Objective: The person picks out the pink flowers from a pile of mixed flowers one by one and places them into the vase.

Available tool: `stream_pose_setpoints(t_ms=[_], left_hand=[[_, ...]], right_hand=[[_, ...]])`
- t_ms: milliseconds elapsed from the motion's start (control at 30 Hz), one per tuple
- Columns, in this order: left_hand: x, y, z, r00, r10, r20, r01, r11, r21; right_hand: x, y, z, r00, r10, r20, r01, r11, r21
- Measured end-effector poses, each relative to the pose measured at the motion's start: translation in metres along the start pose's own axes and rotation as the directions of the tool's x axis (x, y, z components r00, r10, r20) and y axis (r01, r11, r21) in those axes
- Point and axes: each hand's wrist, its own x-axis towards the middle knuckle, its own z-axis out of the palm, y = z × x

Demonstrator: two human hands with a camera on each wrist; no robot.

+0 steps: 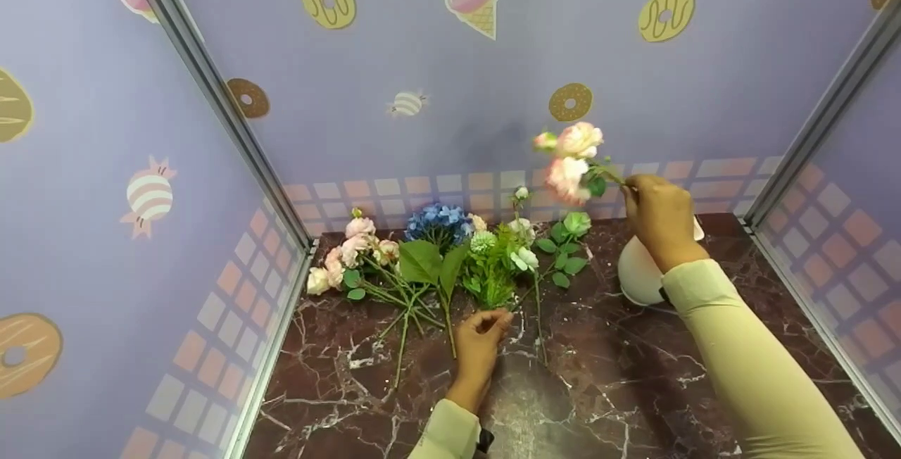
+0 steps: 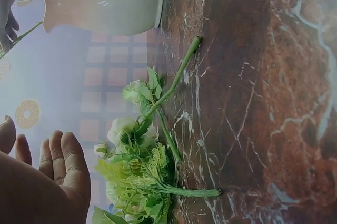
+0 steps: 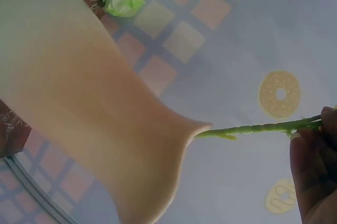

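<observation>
My right hand (image 1: 658, 219), raised at the back right, pinches the stem of a pink rose spray (image 1: 581, 140) whose blooms point left. Below that hand stands a pale vase (image 1: 637, 279), partly hidden by the hand and forearm. In the right wrist view the green stem (image 3: 253, 128) reaches the flared rim of the vase (image 3: 95, 87); whether its end is inside cannot be told. My left hand (image 1: 482, 350) hovers by the lower ends of the green sprigs (image 1: 493, 286), fingers loosely bent. The left wrist view shows nothing held in that hand (image 2: 47, 182).
Left of the vase lie pink roses (image 1: 359, 237), a blue hydrangea (image 1: 438, 223), white flowers (image 1: 524, 259) and a pale green rose (image 1: 577, 223), stems toward the front. Patterned panels (image 1: 422, 58) enclose the dark marbled table (image 1: 338, 403) at the back and sides.
</observation>
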Motion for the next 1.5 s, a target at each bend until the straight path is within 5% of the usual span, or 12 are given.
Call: stream_pose_setpoints(t_ms=[267, 400, 500, 633, 767, 867, 1000, 1100, 1233, 1400, 1500], left_hand=[[0.001, 0.0, -0.002, 1.0, -0.023, -0.011, 0.023, 1.0, -0.003], [0.002, -0.002, -0.004, 1.0, -0.011, -0.021, 0.011, 1.0, 0.001], [0.002, -0.003, -0.009, 0.999, -0.016, -0.035, 0.016, 1.0, -0.004], [0.006, -0.005, -0.02, 0.998, 0.002, -0.058, -0.002, 1.0, 0.003], [0.022, -0.001, -0.039, 0.99, 0.061, -0.125, -0.045, 0.991, 0.124], [0.044, 0.007, -0.062, 0.977, 0.099, -0.19, -0.044, 0.961, 0.272], [0.087, 0.01, -0.103, 0.97, 0.093, -0.226, 0.025, 0.883, 0.469], [0.144, -0.021, -0.144, 0.959, 0.128, -0.253, 0.052, 0.797, 0.602], [0.207, -0.074, -0.19, 0.946, 0.143, -0.29, 0.104, 0.715, 0.691], [0.21, -0.083, -0.212, 0.949, -0.031, -0.315, 0.248, 0.688, 0.682], [0.184, -0.05, -0.201, 0.923, -0.163, -0.347, 0.356, 0.704, 0.615]], right_hand=[[-0.004, 0.017, -0.002, 0.989, 0.133, 0.058, -0.131, 0.991, -0.041], [-0.017, 0.023, -0.007, 0.957, 0.274, 0.098, -0.261, 0.958, -0.12], [-0.031, 0.022, -0.008, 0.935, 0.351, 0.058, -0.34, 0.93, -0.138], [-0.05, 0.016, -0.005, 0.929, 0.369, -0.016, -0.369, 0.925, -0.093], [-0.07, 0.006, 0.002, 0.941, 0.337, -0.004, -0.337, 0.938, -0.079], [-0.085, -0.003, 0.01, 0.95, 0.305, 0.064, -0.3, 0.951, -0.077], [-0.107, -0.015, 0.025, 0.96, 0.233, 0.155, -0.229, 0.973, -0.042], [-0.119, -0.027, 0.038, 0.962, 0.182, 0.204, -0.181, 0.983, -0.021], [-0.14, -0.045, 0.052, 0.957, 0.121, 0.264, -0.118, 0.993, -0.025], [-0.168, -0.069, 0.065, 0.946, 0.049, 0.319, -0.041, 0.999, -0.031], [-0.179, -0.082, 0.07, 0.952, 0.008, 0.307, -0.003, 1.0, -0.019]])
